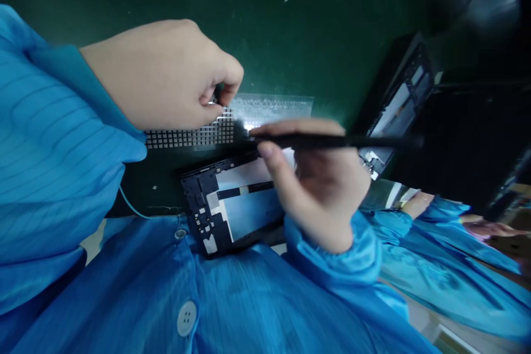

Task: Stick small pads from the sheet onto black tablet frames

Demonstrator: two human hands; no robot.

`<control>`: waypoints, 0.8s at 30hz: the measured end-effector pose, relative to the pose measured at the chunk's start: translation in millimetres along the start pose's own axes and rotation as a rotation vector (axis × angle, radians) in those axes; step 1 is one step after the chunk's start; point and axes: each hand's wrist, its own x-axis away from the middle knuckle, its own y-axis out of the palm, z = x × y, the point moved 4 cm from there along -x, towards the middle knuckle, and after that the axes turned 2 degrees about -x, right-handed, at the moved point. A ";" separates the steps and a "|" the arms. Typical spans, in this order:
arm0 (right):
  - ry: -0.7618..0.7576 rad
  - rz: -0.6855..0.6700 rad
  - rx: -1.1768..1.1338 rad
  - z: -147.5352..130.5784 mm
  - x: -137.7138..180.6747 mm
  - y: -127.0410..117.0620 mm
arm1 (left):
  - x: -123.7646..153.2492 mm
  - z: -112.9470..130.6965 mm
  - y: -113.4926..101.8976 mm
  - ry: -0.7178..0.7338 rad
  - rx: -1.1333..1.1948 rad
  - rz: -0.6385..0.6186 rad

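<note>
My left hand [166, 74] is closed in a pinch on the edge of a clear sheet [232, 121] covered with rows of small square stickers. My right hand [319, 182] is closed around black tweezers [336, 141], whose tip points left to the sheet near the pinch. Just below the sheet lies a black device frame [219, 204] with a pale blue panel in its middle, partly hidden by my right hand. Both arms wear blue striped sleeves.
The work surface is a dark green mat [290, 27] with a few white scraps. Another black device frame [398, 105] lies tilted at the right. A co-worker's blue sleeve and hand [418, 204] show at the lower right.
</note>
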 end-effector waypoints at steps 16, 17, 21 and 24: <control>0.091 -0.341 -0.090 50.1 -81.1 -0.4 | 1.8 2.1 -3.1 0.023 0.004 -0.014; 0.094 -0.352 -0.122 52.1 -82.9 -0.5 | 1.7 2.4 -3.4 0.020 0.001 -0.017; 0.128 -0.211 -0.366 52.1 -66.8 -14.9 | -0.5 2.0 -2.3 0.004 0.018 -0.013; 0.180 0.140 -0.304 44.8 -23.0 -38.0 | -1.4 -3.3 2.0 0.008 0.021 -0.010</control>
